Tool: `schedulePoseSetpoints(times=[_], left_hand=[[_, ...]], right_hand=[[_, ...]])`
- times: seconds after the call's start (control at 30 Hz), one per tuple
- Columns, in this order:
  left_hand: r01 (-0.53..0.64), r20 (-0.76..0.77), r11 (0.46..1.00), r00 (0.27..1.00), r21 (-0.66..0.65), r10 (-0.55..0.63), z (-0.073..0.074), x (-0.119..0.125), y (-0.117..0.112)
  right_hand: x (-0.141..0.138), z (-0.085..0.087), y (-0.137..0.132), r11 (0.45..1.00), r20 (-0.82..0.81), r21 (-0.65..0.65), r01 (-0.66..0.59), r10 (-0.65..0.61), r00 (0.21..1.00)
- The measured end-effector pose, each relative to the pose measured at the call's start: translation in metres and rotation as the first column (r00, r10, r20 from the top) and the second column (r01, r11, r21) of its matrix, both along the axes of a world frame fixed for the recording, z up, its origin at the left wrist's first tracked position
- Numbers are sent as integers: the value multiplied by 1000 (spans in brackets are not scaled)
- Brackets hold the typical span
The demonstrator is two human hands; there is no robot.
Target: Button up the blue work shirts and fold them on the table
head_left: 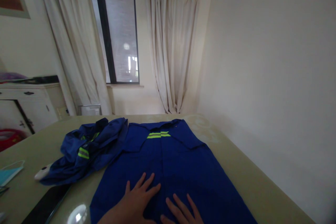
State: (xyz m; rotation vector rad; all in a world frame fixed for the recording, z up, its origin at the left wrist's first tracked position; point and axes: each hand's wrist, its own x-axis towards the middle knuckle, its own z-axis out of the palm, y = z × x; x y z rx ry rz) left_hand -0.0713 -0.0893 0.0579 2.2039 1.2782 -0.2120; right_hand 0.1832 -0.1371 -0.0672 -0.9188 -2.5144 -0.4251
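Note:
A blue work jacket [170,157] with a yellow-green reflective stripe lies spread flat on the bed [236,161]. My left hand [136,199] rests palm down on its lower middle, fingers spread. Just to its right my right hand [181,211] also lies flat on the cloth with fingers apart, partly cut off by the bottom edge. Neither hand holds anything.
A second blue garment [89,148] lies crumpled to the left of the jacket. A white remote [42,172], a dark phone or tablet [47,203] and a face mask [10,173] lie at the left. A white dresser [28,105], curtains and a window stand behind; a wall runs along the right.

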Motion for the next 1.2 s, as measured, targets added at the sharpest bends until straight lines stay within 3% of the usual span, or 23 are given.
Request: schedulePoseSetpoints(times=[0.1, 0.17, 0.27, 0.37, 0.43, 0.53, 0.67, 0.77, 0.9, 1.03, 1.2], left_hand=[[-11, -59, 1000, 998, -16, 10, 10, 7, 5], [-5, -96, 1000, 995, -9, 4, 12, 10, 11], [14, -100, 1000, 995, 14, -13, 7, 10, 26], [24, -76, 999, 997, 43, -20, -1, 4, 48], [29, -52, 997, 998, 67, -25, -5, 1, 67], [12, -29, 994, 1000, 109, -9, -8, 0, 96], [-95, -20, 966, 995, 240, 103, -13, 11, 115], [-150, 1, 926, 987, 347, 159, -17, 26, 101], [-208, 35, 877, 976, 434, 214, -19, 42, 56], [-211, 158, 904, 974, 371, 163, -20, 46, 23], [-210, 103, 914, 977, 347, 186, -26, 43, 30]], right_hand=[[-2, 3, 9, 998, 42, 65, -24, 21, 999], [-3, 10, 16, 999, 49, 21, -37, 36, 998], [-2, 32, 25, 977, 45, -209, -48, 58, 997], [-2, 56, 36, 882, -6, -466, -64, 69, 998], [-5, 67, 46, 826, -48, -561, -50, 28, 998], [-13, 73, 73, 790, -67, -613, 12, -67, 996], [-24, 69, 113, 810, -89, -580, 84, -166, 982], [-26, 68, 129, 840, -164, -534, 94, -212, 963], [-22, 67, 139, 862, -234, -505, 40, -181, 955], [-16, 66, 155, 869, -205, -491, 66, -189, 960], [-24, 72, 169, 890, -206, -425, 165, -273, 940]])
